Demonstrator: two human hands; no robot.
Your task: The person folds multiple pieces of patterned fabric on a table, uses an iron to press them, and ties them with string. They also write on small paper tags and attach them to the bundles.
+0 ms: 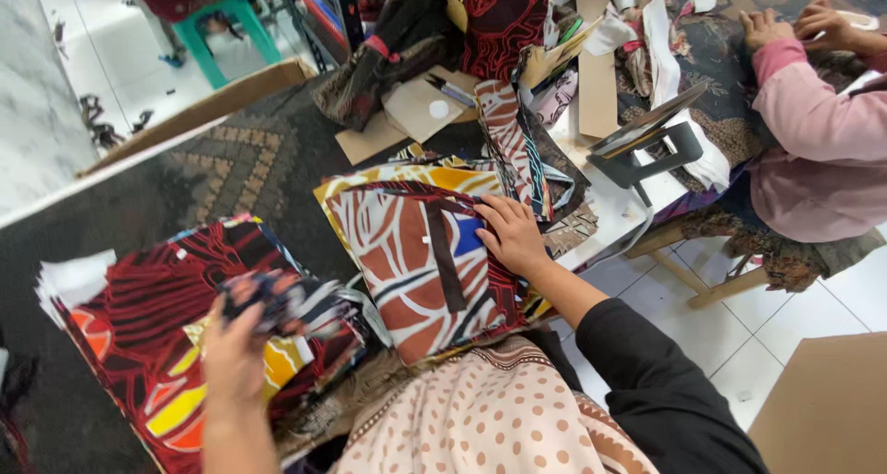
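1. Pressing down flat, the right hand (511, 236) lies with spread fingers on the right edge of a patterned fabric pouch (420, 266) in brown, white, red and blue; its grip is wide, closed on nothing.
2. That pouch has a dark brown strap (446, 257) running down its middle and a small white tab near the strap's top. It rests on a yellow-patterned fabric piece (434, 176), near the front edge of the tabletop (222, 174), just ahead of the person's dotted cream garment (480, 419).
3. The left hand (231, 358) is raised at the lower left, its grip closed around a bunched piece of dark, blue-and-white patterned cloth (277, 298).
4. Under and beside that hand lies a stack of red-and-black fabric pieces (166, 294), with yellow and orange patches showing and white paper edges at its left.
5. Behind the pouch, a striped red-and-white fabric strip (506, 132) hangs over a heap of mixed cloth.
6. Farther back lie cardboard pieces (416, 109), one bearing a small white disc, and a pen (450, 91).
7. At the upper right, a co-worker in a pink sleeve (808, 109) sits at the same tabletop, both hands on dark patterned cloth. A dark stand (647, 155) holding a flat board sits between the two people.
8. A green stool (222, 30) stands on the white tiled floor (730, 335) at the upper left.
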